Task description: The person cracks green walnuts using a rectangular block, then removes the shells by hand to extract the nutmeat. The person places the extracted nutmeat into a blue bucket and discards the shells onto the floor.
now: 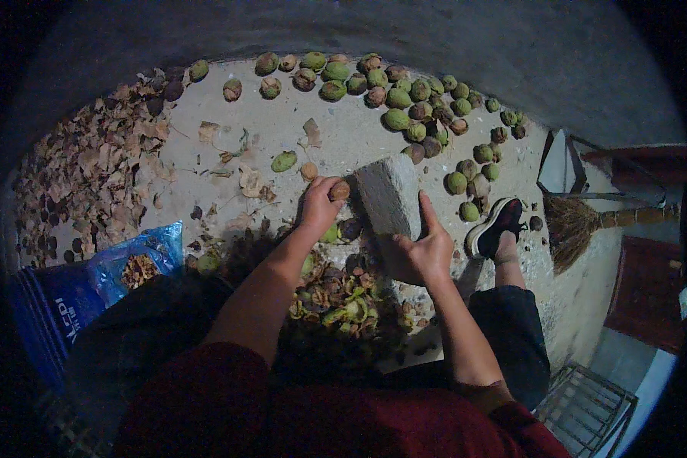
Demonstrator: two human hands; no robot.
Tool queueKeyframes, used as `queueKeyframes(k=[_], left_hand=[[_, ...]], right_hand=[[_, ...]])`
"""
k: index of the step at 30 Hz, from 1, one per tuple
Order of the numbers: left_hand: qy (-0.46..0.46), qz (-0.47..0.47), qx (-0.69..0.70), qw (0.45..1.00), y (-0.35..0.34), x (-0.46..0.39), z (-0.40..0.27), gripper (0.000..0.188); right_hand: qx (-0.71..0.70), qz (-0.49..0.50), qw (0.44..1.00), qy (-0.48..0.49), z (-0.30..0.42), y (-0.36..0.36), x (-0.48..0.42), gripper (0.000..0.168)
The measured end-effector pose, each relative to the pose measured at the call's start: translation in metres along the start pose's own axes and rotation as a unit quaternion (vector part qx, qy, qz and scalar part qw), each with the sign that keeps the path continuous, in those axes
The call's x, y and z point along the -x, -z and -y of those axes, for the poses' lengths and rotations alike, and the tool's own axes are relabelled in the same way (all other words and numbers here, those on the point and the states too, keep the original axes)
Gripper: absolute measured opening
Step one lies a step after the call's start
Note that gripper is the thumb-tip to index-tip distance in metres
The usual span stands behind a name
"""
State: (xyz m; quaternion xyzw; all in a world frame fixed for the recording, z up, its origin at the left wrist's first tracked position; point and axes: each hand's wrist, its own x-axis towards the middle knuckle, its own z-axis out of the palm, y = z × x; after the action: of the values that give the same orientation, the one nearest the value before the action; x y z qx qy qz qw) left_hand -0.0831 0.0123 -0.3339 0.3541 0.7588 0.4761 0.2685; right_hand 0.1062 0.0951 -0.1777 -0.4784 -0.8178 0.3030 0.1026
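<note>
My left hand holds a brown walnut between thumb and fingers, just left of a grey stone block. My right hand grips the block along its right side, thumb over its near part. Another bare walnut and a green-husked walnut lie on the floor beyond my left hand. Between my forearms is a heap of green husk and shell pieces. A partly hidden green walnut and a dark one lie between my hands.
Many green-husked walnuts spread along the far wall. Dry leaves cover the left side. At lower left, a blue plastic bag holds walnut pieces. A straw broom, a dustpan and a metal rack are at right.
</note>
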Motion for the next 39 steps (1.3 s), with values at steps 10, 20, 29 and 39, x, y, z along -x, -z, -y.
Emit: queueKeyframes(k=[10,20,29,39], left_hand=[[-0.012,-0.048,-0.033,0.998,-0.011,0.001,0.010,0.042],[0.012,-0.049,0.067,0.996,-0.010,0.003,0.009,0.044],[0.027,-0.074,0.008,0.997,-0.008,0.002,0.007,0.041],[0.004,-0.088,0.019,0.996,-0.005,0.000,0.002,0.041]], right_hand=[[0.065,0.030,0.993,0.097,0.008,-0.016,0.003,0.086],[0.009,-0.038,0.999,-0.001,-0.001,0.013,-0.010,0.088],[-0.033,-0.060,0.992,0.107,0.006,0.004,0.002,0.086],[-0.027,0.000,1.000,0.015,0.000,-0.002,-0.003,0.087]])
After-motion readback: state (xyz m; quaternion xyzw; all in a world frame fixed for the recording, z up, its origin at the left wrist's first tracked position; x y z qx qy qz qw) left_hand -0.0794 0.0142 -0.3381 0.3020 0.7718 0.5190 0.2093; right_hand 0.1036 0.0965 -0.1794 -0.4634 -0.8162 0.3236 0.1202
